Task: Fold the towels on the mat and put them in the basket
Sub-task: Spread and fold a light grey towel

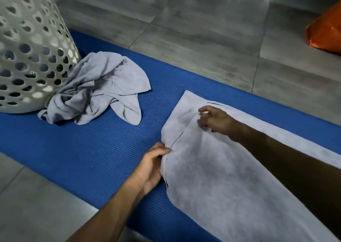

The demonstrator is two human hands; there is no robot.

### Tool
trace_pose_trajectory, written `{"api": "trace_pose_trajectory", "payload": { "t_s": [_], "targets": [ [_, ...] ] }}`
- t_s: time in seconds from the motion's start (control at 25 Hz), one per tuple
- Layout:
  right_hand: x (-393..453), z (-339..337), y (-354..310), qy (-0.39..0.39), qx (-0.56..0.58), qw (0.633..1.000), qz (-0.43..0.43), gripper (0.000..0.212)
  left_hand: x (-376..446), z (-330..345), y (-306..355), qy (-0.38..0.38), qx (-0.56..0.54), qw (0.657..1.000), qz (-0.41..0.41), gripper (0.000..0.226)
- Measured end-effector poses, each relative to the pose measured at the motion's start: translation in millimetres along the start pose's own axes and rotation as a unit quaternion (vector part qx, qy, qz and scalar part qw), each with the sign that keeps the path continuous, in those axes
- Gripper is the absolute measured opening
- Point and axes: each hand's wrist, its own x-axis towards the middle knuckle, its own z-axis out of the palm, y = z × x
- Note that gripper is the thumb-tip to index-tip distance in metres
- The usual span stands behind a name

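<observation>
Grey floor tiles (193,44) surround a blue ribbed mat (92,158) that runs across the scene. On the mat's right part lies a pale grey towel (221,177), spread flat with its upper layer folded over, reaching the mat's far edge. The left hand (153,166) pinches the towel's left edge where the fold's hem ends, thumb on top and fingers curled beneath. The right hand (214,120) sits further up the hem, its grip pinching the fabric with curled fingers. A second, crumpled grey towel (96,88) lies toward the mat's left end, touching the perforated white basket (27,48) standing there. An orange bag (326,33) rests on the floor beyond the mat.
</observation>
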Motion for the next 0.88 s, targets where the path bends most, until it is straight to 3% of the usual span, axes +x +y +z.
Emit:
{"api": "trace_pose_trajectory", "payload": {
  "t_s": [0.08,0.16,0.24,0.32,0.36,0.48,0.56,0.64,0.72,0.88],
  "targets": [
    [28,6,-6,0.043,0.06,0.996,0.043,0.04,-2,-14,8,0.012,0.005,1.0,-0.005,0.04],
    [50,13,-5,0.082,0.106,0.989,0.066,0.043,-7,-22,21,0.033,0.132,0.99,-0.026,0.053],
    [63,20,-4,0.115,0.15,0.979,0.08,0.044,-13,-34,31,0.06,0.302,0.95,-0.057,0.04],
    [70,25,-5,0.123,0.174,0.975,0.069,0.05,-18,-53,40,0.101,0.433,0.895,-0.034,0.02],
    [72,26,-5,0.12,0.173,0.976,0.055,0.053,-20,-62,41,0.138,0.508,0.85,-0.001,0.016],
    [78,28,-3,0.149,0.179,0.971,0.049,0.05,-22,-79,25,0.242,0.721,0.632,0.149,0.032],
    [78,30,-7,0.179,0.232,0.954,0.064,0.042,-23,-69,0,0.195,0.763,0.563,0.251,0.043],
    [76,31,-11,0.182,0.295,0.936,0.069,0.042,-18,-58,-28,0.155,0.812,0.496,0.267,0.05],
    [75,31,-10,0.156,0.354,0.92,0.065,0.049,-13,-50,-37,0.165,0.836,0.471,0.226,0.047],
    [77,24,-6,0.116,0.39,0.911,0.073,0.048,-19,-51,-37,0.167,0.843,0.476,0.187,0.039]
  ]
}}
